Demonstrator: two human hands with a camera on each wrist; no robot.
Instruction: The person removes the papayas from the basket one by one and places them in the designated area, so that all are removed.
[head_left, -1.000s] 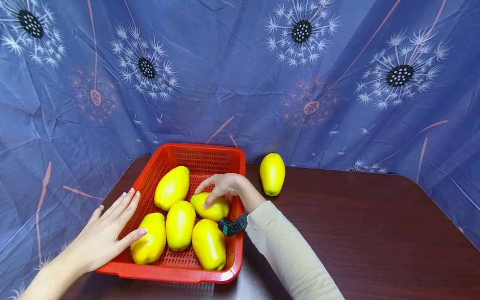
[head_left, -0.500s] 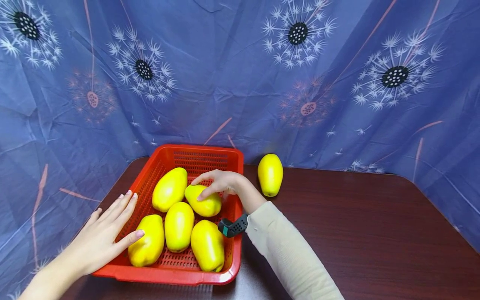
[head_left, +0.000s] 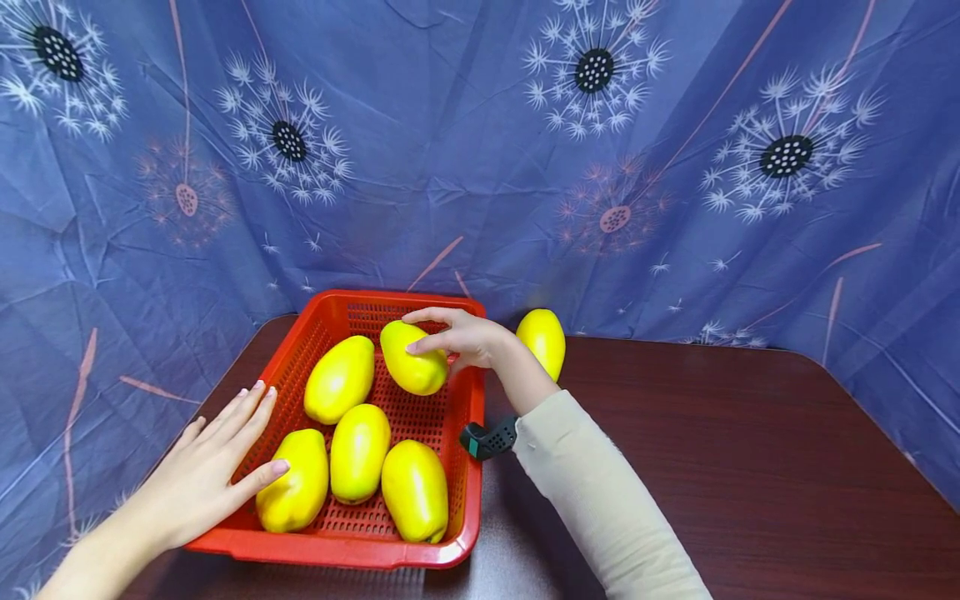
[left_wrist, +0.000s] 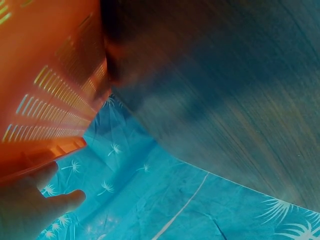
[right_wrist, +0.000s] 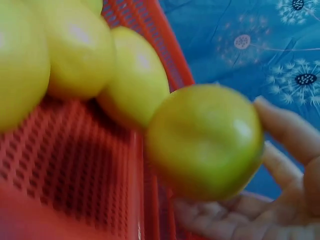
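Observation:
In the head view, my right hand (head_left: 471, 340) grips a yellow oval fruit (head_left: 411, 360), mango-like in shape, with thumb and fingers spread round its upper side. It is held over the back right part of a red plastic basket (head_left: 480, 417). The right wrist view gives the held fruit (right_wrist: 205, 142) end-on, with a greenish patch and fingers around its far side. My left hand (head_left: 213, 475) lies with straight fingers over the basket's left rim, its thumb at a fruit (head_left: 296, 483) in the front left. Several similar fruits, such as the middle one (head_left: 360, 454), lie inside.
Another yellow fruit (head_left: 542, 337) stands on the dark wooden table (head_left: 712, 467) behind my right forearm, partly hidden by it. A blue curtain with dandelion prints (head_left: 465, 150) hangs along the table's back and left. A black strap (head_left: 487, 439) sits at my right wrist.
My right hand has lifted the fruit from beside the others and carried it toward the back of the basket. The left hand keeps its place on the rim.

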